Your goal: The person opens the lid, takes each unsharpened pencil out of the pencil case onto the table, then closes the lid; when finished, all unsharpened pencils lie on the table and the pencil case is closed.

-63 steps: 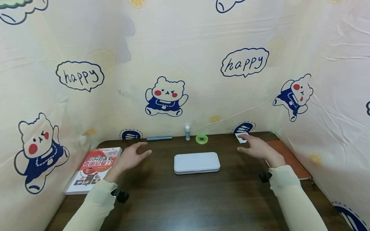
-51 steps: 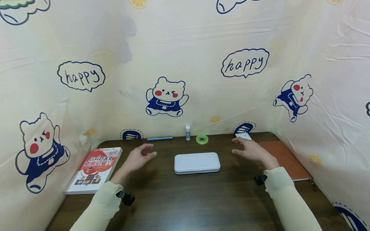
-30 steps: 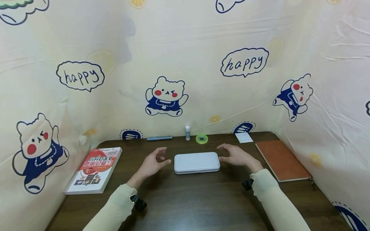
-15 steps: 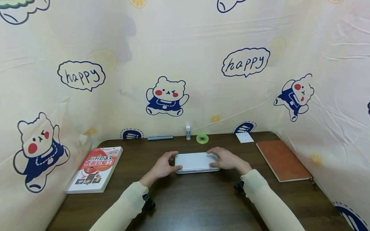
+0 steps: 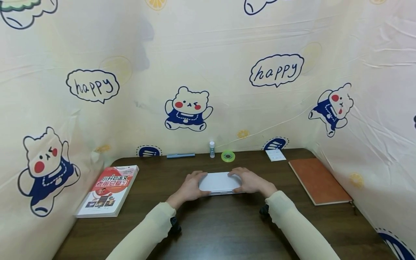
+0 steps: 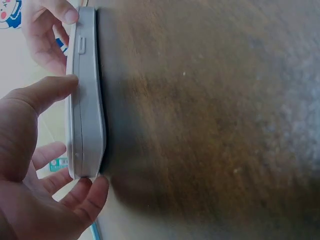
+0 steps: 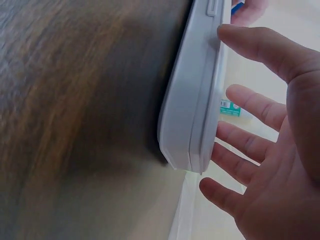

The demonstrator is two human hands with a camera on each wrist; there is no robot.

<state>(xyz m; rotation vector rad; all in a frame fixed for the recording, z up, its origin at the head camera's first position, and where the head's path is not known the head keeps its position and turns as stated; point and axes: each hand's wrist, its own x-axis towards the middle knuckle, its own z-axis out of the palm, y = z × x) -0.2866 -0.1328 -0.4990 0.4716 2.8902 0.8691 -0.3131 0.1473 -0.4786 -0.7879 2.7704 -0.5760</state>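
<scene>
A white pencil case [image 5: 219, 183] lies lid-up and closed at the middle of the table, a small clasp on its front side. My left hand [image 5: 191, 186] grips its left end; in the left wrist view the thumb [image 6: 55, 91] lies on the front lid edge and fingertips reach under the end. At the right end, my right hand [image 5: 252, 181] holds the case between thumb and fingers. Its thumb [image 7: 255, 40] touches the front lid edge in the right wrist view, the little finger standing apart from the end.
Along the table's back edge are a blue pen [image 5: 180, 156], a glue stick [image 5: 212, 150], a green tape roll [image 5: 228, 156] and a white card [image 5: 275, 155]. A red-and-white book [image 5: 107, 193] lies left, a brown notebook [image 5: 320, 181] right. Printed cloth hangs behind.
Both hands have come inward from the table's sides, the right from beside the white card, and have closed around the ends of the pencil case. The case stays in place.
</scene>
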